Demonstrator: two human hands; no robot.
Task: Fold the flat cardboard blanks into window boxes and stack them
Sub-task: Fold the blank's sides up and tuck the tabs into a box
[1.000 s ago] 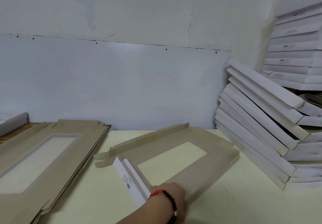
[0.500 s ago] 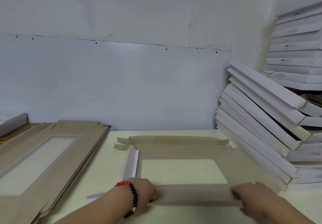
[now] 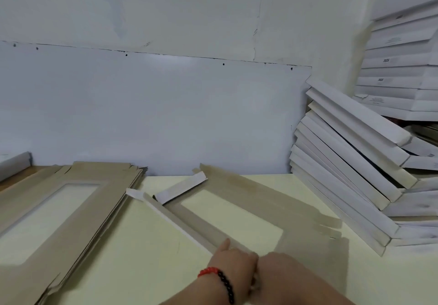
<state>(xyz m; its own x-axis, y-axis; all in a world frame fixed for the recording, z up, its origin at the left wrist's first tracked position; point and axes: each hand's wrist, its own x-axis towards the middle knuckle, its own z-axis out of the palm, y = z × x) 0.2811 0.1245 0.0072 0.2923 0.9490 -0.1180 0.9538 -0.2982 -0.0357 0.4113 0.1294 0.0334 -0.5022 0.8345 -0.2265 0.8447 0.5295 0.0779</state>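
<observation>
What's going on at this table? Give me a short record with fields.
Work piece: cardboard blank, cut-out window, lying on table
Left hand: on blank's near edge, one finger extended
Right hand: beside the left, grip unclear
Unfolded supply: stack of flat blanks, at left
Finished: white folded boxes, leaning stack at right

- The left hand (image 3: 233,260) is lying knuckles-up low in the view, its thumb (image 3: 224,245) pointing forward and away from the body.
- A bracelet (image 3: 219,281) of red and black beads is circling the left wrist.
- The right hand (image 3: 284,272) is pressing against the left one, side by side; its fingers are hidden from the camera.
</observation>
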